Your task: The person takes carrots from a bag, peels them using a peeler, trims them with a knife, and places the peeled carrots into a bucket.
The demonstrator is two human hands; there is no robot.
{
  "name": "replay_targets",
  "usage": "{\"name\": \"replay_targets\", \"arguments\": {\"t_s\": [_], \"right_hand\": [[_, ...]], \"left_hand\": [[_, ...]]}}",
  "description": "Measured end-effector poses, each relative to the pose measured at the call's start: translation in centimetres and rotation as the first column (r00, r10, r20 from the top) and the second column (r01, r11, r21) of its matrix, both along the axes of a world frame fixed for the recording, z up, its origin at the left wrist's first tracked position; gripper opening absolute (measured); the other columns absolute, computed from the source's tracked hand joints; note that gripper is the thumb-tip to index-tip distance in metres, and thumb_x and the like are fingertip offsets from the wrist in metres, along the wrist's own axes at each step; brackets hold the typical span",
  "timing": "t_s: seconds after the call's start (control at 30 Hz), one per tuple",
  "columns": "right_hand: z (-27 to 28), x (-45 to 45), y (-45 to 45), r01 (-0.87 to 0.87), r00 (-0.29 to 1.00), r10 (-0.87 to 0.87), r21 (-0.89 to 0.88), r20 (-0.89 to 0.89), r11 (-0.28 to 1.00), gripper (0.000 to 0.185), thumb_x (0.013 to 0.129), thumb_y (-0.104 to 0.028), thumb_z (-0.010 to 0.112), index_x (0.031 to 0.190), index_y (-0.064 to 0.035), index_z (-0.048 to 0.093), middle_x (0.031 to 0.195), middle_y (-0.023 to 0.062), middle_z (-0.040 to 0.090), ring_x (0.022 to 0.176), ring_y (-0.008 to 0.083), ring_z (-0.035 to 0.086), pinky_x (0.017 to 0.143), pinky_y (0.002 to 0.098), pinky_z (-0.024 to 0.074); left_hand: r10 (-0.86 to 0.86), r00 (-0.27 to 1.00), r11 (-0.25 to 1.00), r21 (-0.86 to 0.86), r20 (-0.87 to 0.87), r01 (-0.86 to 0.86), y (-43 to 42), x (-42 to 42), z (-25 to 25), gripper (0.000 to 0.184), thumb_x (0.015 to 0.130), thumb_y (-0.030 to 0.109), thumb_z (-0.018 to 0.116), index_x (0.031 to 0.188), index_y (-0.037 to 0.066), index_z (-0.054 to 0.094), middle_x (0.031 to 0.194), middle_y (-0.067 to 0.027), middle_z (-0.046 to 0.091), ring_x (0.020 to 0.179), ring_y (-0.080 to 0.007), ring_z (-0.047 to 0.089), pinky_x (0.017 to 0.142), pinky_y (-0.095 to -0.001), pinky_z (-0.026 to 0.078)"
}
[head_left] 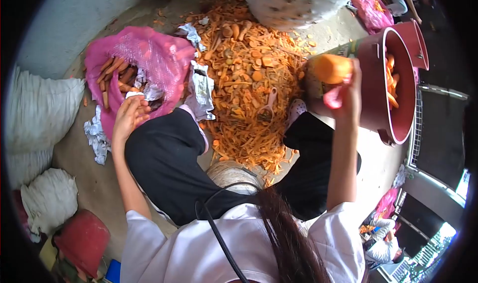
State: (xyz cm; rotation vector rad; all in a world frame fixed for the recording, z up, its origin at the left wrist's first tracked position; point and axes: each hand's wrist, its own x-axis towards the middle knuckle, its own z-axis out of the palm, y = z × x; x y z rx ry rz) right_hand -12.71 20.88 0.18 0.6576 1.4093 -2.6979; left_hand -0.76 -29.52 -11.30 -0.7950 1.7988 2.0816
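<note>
My left hand reaches over the near side of a pink mesh bag, fingers extended and loosely apart. Unpeeled carrots and crumpled paper lie in the bag's mouth, and something white touches my fingertips. My right hand is raised beside a large maroon bucket, closed around a thick orange piece of carrot blurred by motion. A red-pink object shows below the carrot at the same hand; its kind is unclear. Peeled carrots are inside the bucket.
Between my feet spreads a heap of orange peelings, with a pink-handled peeler on it. A bulging white sack stands at the far side. White sacks and a red container are at left. Another person sits at lower right.
</note>
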Motion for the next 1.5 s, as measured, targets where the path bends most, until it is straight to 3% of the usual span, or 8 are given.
{"name": "replay_targets", "arguments": {"t_s": [0.2, 0.27, 0.4, 0.57, 0.87, 1.0, 1.27, 1.5], "right_hand": [[-2.1, 3.3, -4.9, -0.059, 0.995, 0.056, 0.037, 0.077, 0.998, 0.039, 0.088, -0.038, 0.062, 0.107, -0.0045, 0.053, 0.075, -0.0025, 0.051, 0.067, 0.0055, 0.051, 0.067, 0.0235, 0.047], [-2.2, 4.4, -5.2, -0.126, 0.99, 0.125, 0.015, 0.065, 0.992, 0.044, 0.09, -0.04, 0.057, 0.114, -0.004, 0.05, 0.099, 0.007, 0.057, 0.091, 0.0158, 0.055, 0.085, 0.0315, 0.046], [-1.1, 6.6, -6.3, -0.243, 0.97, 0.243, -0.046, -0.006, 0.969, 0.046, 0.092, -0.039, 0.054, 0.119, -0.0025, 0.047, 0.115, 0.0134, 0.059, 0.103, 0.0212, 0.058, 0.094, 0.0358, 0.0457], [2.0, 9.4, -7.3, -0.219, 0.976, 0.218, -0.143, -0.021, 0.965, 0.045, 0.088, -0.032, 0.059, 0.118, -0.0006, 0.049, 0.109, 0.0118, 0.063, 0.069, 0.0076, 0.049, 0.076, 0.0262, 0.0465], [3.8, 14.4, -5.2, -0.274, 0.961, 0.267, -0.104, -0.075, 0.956, 0.033, 0.09, -0.03, 0.06, 0.108, -0.0032, 0.053, 0.108, 0.0088, 0.062, 0.082, 0.0099, 0.057, 0.073, 0.0241, 0.0449], [2.9, 16.7, -5.2, -0.264, 0.964, 0.263, -0.054, -0.032, 0.963, 0.033, 0.089, -0.03, 0.063, 0.106, -0.004, 0.054, 0.103, 0.0062, 0.062, 0.083, 0.0101, 0.057, 0.073, 0.025, 0.0455], [2.4, 18.6, -4.8, -0.265, 0.963, 0.27, -0.226, -0.011, 0.937, 0.037, 0.087, -0.032, 0.065, 0.108, -0.0033, 0.055, 0.103, 0.0069, 0.062, 0.091, 0.014, 0.06, 0.085, 0.0282, 0.0483], [1.5, 17.8, -3.3, -0.28, 0.942, 0.287, -0.064, 0.176, 0.958, 0.039, 0.086, -0.033, 0.066, 0.106, -0.0002, 0.058, 0.096, 0.0077, 0.065, 0.085, 0.0147, 0.062, 0.079, 0.0279, 0.0493]], "left_hand": [[-0.137, 0.971, 0.958, -0.276, -0.194, 0.08, 6.5, -0.2, 9.5, 0.029, 0.097, 0.029, 0.048, 0.113, 0.004, 0.054, 0.098, -0.0057, 0.058, 0.087, -0.0129, 0.059, 0.078, -0.0258, 0.048], [-0.192, 0.945, 0.964, -0.231, -0.266, 0.13, 10.8, 0.2, 11.3, 0.029, 0.098, 0.028, 0.047, 0.113, 0.004, 0.054, 0.098, -0.0066, 0.058, 0.086, -0.0133, 0.059, 0.078, -0.0263, 0.049], [-0.315, 0.92, 0.92, 0.163, -0.233, 0.357, 20.0, 1.4, 13.3, 0.033, 0.098, 0.028, 0.046, 0.116, 0.001, 0.051, 0.1, -0.0104, 0.06, 0.092, -0.0189, 0.063, 0.078, -0.0306, 0.051], [-0.308, 0.917, 0.727, 0.559, -0.253, 0.398, 25.0, 2.7, 14.1, 0.043, 0.099, 0.036, 0.04, 0.125, 0.002, 0.046, 0.109, -0.0131, 0.061, 0.096, -0.0192, 0.063, 0.08, -0.0297, 0.05], [-0.31, 0.893, 0.817, 0.388, -0.328, 0.426, 27.2, 6.6, 15.1, 0.044, 0.095, 0.03, 0.049, 0.128, 0.0, 0.046, 0.113, -0.015, 0.059, 0.101, -0.0217, 0.06, 0.085, -0.0338, 0.049], [-0.575, 0.533, 0.747, -0.664, -0.621, 0.032, 29.2, 8.8, 14.6, 0.055, 0.075, 0.004, 0.07, 0.126, 0.001, 0.049, 0.121, -0.0164, 0.051, 0.11, -0.0285, 0.052, 0.093, -0.0355, 0.043], [-0.565, 0.534, 0.761, -0.647, -0.629, 0.042, 29.6, 10.6, 13.3, 0.065, 0.073, 0.003, 0.072, 0.13, 0.003, 0.042, 0.122, -0.0162, 0.048, 0.112, -0.0284, 0.051, 0.096, -0.0343, 0.041], [-0.729, 0.559, 0.661, -0.616, -0.395, 0.428, 25.6, 10.0, 12.3, 0.018, 0.088, 0.012, 0.061, 0.098, -0.003, 0.061, 0.098, -0.0088, 0.06, 0.089, -0.0196, 0.059, 0.078, -0.0301, 0.046]]}}
